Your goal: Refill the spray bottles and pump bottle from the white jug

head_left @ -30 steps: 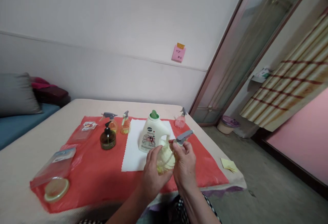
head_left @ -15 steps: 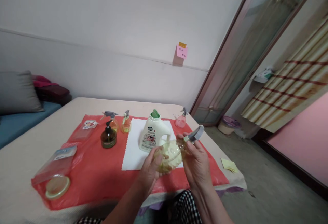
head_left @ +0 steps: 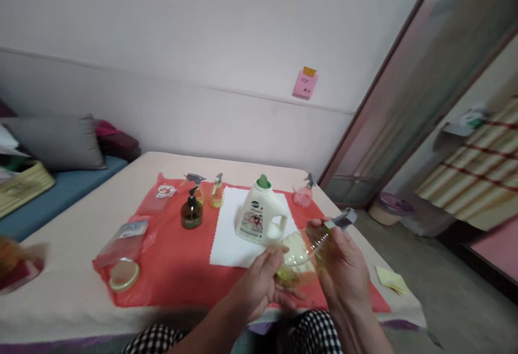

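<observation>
Clear round yellowish spray bottle [head_left: 297,254] is held tipped over the near right edge of the red cloth [head_left: 170,267], grey trigger head [head_left: 343,218] pointing far-right. Its belly is cupped by the left hand [head_left: 259,289], while the neck is wrapped by the right hand [head_left: 343,267].

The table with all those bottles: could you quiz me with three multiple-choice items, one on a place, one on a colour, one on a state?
1. Where does the white jug stand?
A. on the white sheet
B. on the floor
C. on the blue cushion

2. What colour is the jug's cap?
A. red
B. green
C. black

3. How is the clear spray bottle in the hands?
A. upright
B. tilted, with the nozzle up to the right
C. lying on the cloth

Answers:
1 A, its base rests on the sheet.
2 B, the cap is plainly green.
3 B, the left hand holds the body while the right hand holds the neck.
</observation>
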### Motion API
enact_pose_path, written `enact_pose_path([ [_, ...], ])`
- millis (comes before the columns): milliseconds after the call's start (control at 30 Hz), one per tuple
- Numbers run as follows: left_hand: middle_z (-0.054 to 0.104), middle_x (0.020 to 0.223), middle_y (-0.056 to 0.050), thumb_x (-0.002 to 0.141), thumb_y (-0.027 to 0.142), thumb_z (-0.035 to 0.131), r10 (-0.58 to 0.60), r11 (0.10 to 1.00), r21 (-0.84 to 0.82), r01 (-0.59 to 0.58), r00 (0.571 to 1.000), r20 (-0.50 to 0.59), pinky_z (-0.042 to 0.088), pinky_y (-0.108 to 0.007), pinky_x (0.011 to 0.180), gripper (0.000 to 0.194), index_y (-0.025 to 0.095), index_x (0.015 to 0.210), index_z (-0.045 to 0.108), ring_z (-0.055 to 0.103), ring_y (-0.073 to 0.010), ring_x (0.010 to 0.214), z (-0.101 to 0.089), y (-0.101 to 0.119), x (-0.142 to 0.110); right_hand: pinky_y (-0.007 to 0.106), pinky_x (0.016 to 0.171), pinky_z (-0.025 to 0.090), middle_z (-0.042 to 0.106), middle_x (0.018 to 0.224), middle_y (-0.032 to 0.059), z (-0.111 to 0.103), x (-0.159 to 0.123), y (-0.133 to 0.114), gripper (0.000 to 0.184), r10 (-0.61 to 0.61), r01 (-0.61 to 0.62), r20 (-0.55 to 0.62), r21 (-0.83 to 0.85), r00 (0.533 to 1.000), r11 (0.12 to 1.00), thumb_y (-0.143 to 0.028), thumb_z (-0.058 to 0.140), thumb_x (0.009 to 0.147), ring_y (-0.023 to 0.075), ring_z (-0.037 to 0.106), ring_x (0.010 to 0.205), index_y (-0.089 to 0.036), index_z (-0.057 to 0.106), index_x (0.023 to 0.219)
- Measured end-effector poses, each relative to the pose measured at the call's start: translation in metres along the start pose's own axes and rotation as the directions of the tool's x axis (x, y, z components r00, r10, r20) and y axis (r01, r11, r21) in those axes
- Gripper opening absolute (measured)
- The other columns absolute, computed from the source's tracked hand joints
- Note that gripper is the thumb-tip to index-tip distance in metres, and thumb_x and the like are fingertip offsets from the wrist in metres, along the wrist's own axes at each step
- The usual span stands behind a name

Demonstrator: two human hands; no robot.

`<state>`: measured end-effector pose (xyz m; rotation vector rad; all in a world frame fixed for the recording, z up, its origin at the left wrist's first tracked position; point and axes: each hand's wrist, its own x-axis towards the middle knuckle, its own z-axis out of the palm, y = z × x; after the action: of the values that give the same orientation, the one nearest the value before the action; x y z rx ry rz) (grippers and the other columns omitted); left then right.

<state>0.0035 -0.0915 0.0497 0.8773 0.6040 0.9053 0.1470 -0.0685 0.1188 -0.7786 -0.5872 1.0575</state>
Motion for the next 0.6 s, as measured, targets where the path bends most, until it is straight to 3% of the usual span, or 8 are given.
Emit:
enact_pose_path([
  [33, 0.060, 0.134, -0.019, 0.078, 0.068, 0.068, 0.111, 0.993, 0.051, -0.109, 0.993, -0.047, 0.059, -0.035, 0.074, 0.084, 0.021, 0.141, 0.040, 0.069, -0.0308, 0.108, 0.000, 0.000, 0.000, 0.044, 0.100, 0.049, 0.075, 0.088, 0.0027, 0.001, -0.001, 0.001, 0.029, 0.000, 0.000, -0.007, -0.017, 1.000, 1.000, -0.040, 0.086, 0.066, 0.0198, 0.068, 0.091, -0.022, 0.074, 0.086],
  [100, 0.054, 0.143, -0.013, 0.070, 0.050, 0.085, 0.411, 0.897, 0.248, -0.366, 0.897, -0.164, 0.050, -0.042, 0.104, 0.084, 0.026, 0.139, 0.044, 0.057, -0.0292, 0.128, -0.003, 0.001, 0.000, 0.047, 0.102, 0.047, 0.075, 0.091, 0.0028, 0.006, -0.003, 0.003, 0.026, -0.016, 0.016, 0.003, -0.034, 1.000, 0.999, -0.040, 0.083, 0.070, 0.0206, 0.068, 0.093, -0.024, 0.074, 0.087],
  [167, 0.047, 0.150, -0.012, 0.064, 0.047, 0.090, 0.531, 0.827, 0.313, -0.467, 0.831, -0.165, 0.040, -0.044, 0.115, 0.091, 0.027, 0.140, 0.044, 0.050, -0.0294, 0.135, -0.008, 0.005, 0.000, 0.049, 0.106, 0.044, 0.074, 0.094, 0.0025, 0.012, -0.004, 0.001, 0.020, -0.070, 0.073, 0.054, -0.052, 0.996, 0.996, -0.040, 0.079, 0.075, 0.0214, 0.068, 0.098, -0.026, 0.074, 0.087],
  [233, 0.048, 0.148, -0.015, 0.069, 0.060, 0.083, 0.431, 0.900, 0.124, -0.418, 0.897, -0.098, 0.053, -0.044, 0.100, 0.094, 0.029, 0.145, 0.038, 0.060, -0.0297, 0.123, -0.015, 0.011, 0.000, 0.051, 0.108, 0.042, 0.073, 0.096, 0.0029, 0.020, -0.003, -0.003, 0.017, -0.136, 0.146, 0.113, -0.089, 0.984, 0.985, -0.040, 0.077, 0.077, 0.0226, 0.068, 0.101, -0.027, 0.073, 0.088],
  [300, 0.055, 0.138, -0.018, 0.076, 0.072, 0.069, 0.254, 0.963, -0.099, -0.252, 0.967, 0.007, 0.060, -0.036, 0.072, 0.090, 0.026, 0.146, 0.037, 0.071, -0.0268, 0.100, -0.023, 0.021, 0.000, 0.052, 0.108, 0.042, 0.073, 0.100, 0.0049, 0.030, -0.002, -0.005, 0.021, -0.140, 0.163, 0.178, -0.121, 0.974, 0.979, -0.040, 0.078, 0.076, 0.0244, 0.067, 0.105, -0.027, 0.073, 0.092],
  [400, 0.060, 0.127, -0.014, 0.075, 0.059, 0.077, 0.241, 0.958, -0.158, -0.240, 0.971, -0.015, 0.057, -0.029, 0.066, 0.079, 0.024, 0.137, 0.045, 0.071, -0.0224, 0.090, -0.032, 0.035, -0.003, 0.048, 0.110, 0.042, 0.071, 0.115, 0.0064, 0.047, -0.002, 0.001, 0.029, -0.093, 0.125, 0.260, -0.110, 0.961, 0.986, -0.041, 0.078, 0.078, 0.0244, 0.065, 0.113, -0.026, 0.071, 0.102],
  [500, 0.059, 0.131, -0.007, 0.066, 0.031, 0.088, 0.480, 0.877, 0.076, -0.475, 0.854, -0.199, 0.054, -0.037, 0.094, 0.079, 0.028, 0.133, 0.045, 0.065, -0.0234, 0.110, -0.034, 0.040, -0.005, 0.045, 0.106, 0.046, 0.069, 0.127, 0.0063, 0.066, -0.007, 0.018, 0.032, -0.102, 0.156, 0.268, -0.187, 0.958, 0.970, -0.043, 0.073, 0.083, 0.0241, 0.064, 0.116, -0.028, 0.068, 0.111],
  [600, 0.056, 0.137, -0.008, 0.068, 0.020, 0.083, 0.648, 0.746, 0.481, -0.461, 0.671, -0.361, 0.044, -0.044, 0.109, 0.078, 0.027, 0.135, 0.044, 0.056, -0.0268, 0.125, -0.038, 0.039, -0.002, 0.042, 0.097, 0.051, 0.069, 0.127, 0.0079, 0.084, -0.012, 0.038, 0.043, -0.104, 0.199, 0.267, -0.358, 0.958, 0.912, -0.043, 0.075, 0.081, 0.0253, 0.066, 0.113, -0.027, 0.065, 0.119],
])
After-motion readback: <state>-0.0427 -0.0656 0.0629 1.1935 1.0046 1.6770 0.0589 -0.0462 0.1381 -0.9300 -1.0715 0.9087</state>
